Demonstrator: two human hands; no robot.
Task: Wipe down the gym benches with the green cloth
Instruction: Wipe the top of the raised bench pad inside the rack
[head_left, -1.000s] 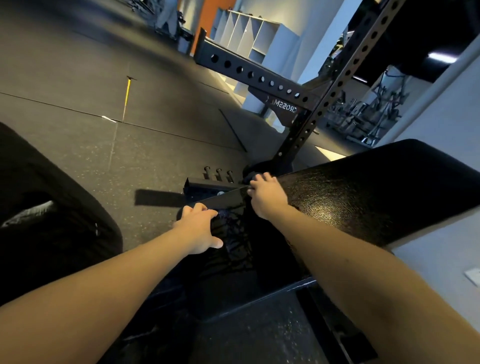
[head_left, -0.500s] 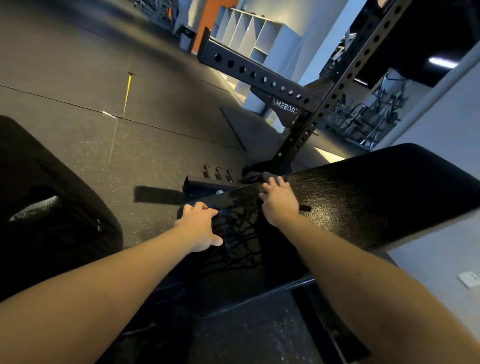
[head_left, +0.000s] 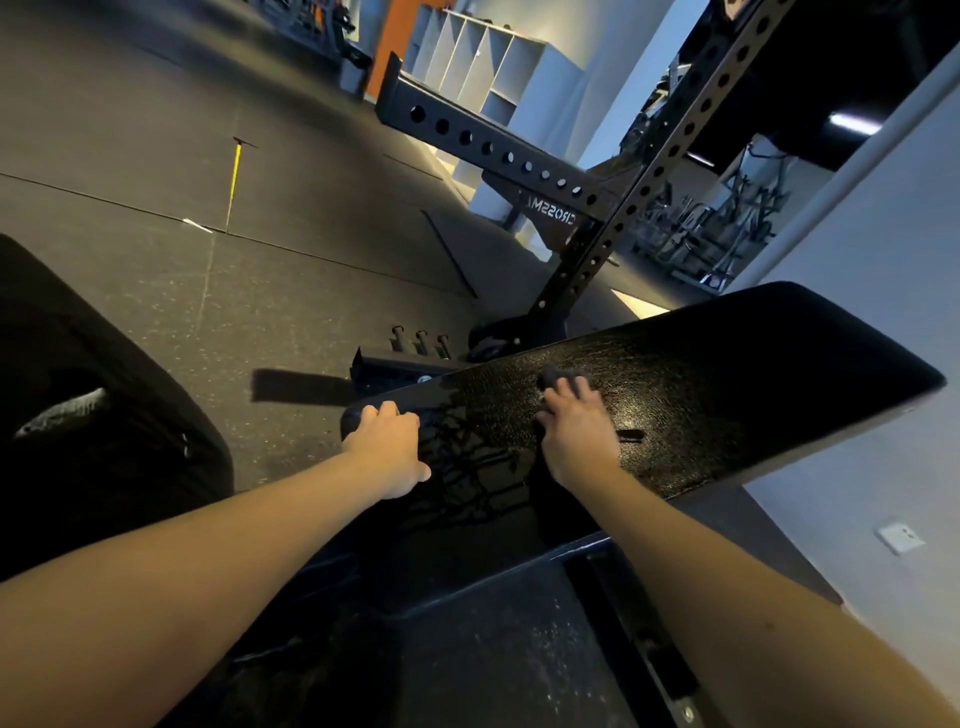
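A black padded bench (head_left: 727, 384) slopes up to the right, its surface glistening. My left hand (head_left: 387, 447) grips the pad's near left end, fingers curled over the edge. My right hand (head_left: 574, 431) lies on top of the pad with fingers spread and presses a dark-looking cloth (head_left: 558, 375) against it. The cloth bunches just beyond my fingertips, and a small strip of it shows beside my wrist. Most of the cloth is hidden under my palm.
A black perforated rack upright (head_left: 613, 228) and crossbeam (head_left: 493, 150) stand just behind the bench. Three pegs (head_left: 421, 340) stick up from the base on the rubber floor. A dark rounded pad (head_left: 78, 415) sits at left, a white wall with an outlet (head_left: 901, 535) at right.
My right hand has slid with the cloth from the pad's left edge to the right, further onto the pad. My left hand has kept its grip on the pad's end.
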